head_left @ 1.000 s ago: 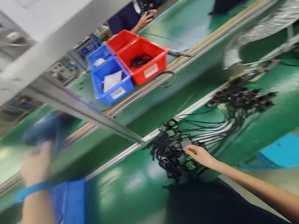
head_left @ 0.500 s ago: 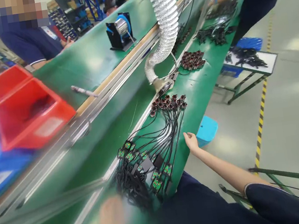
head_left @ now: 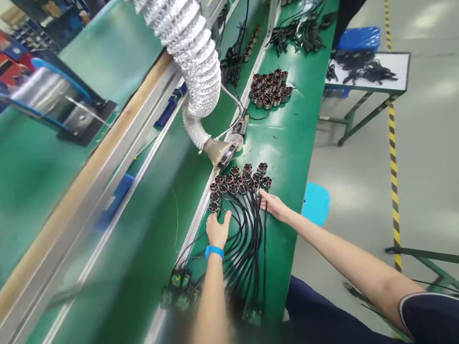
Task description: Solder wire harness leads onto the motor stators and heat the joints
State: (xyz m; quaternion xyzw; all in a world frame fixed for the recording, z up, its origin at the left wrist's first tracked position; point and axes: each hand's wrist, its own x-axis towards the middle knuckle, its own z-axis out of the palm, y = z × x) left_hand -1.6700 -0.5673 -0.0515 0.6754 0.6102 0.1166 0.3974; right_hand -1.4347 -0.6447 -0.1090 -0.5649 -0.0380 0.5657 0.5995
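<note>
A long green table stretches away from the person. Round metal-rimmed components sit clustered by its left edge, beside a pale rail. The left hand, wearing a blue wristband, has its grip apart: thumb spread from the fingers, over black cables, fingertips just beside the nearest component. The right hand is at the cluster's other side, nearer the table's right edge; its fingertips draw together at the cables just below the components, but whether they clamp one cannot be told. The cables run back to blurred green circuit boards near the table's left edge. Beyond the cluster, a silver flexible duct ends near that same edge.
</note>
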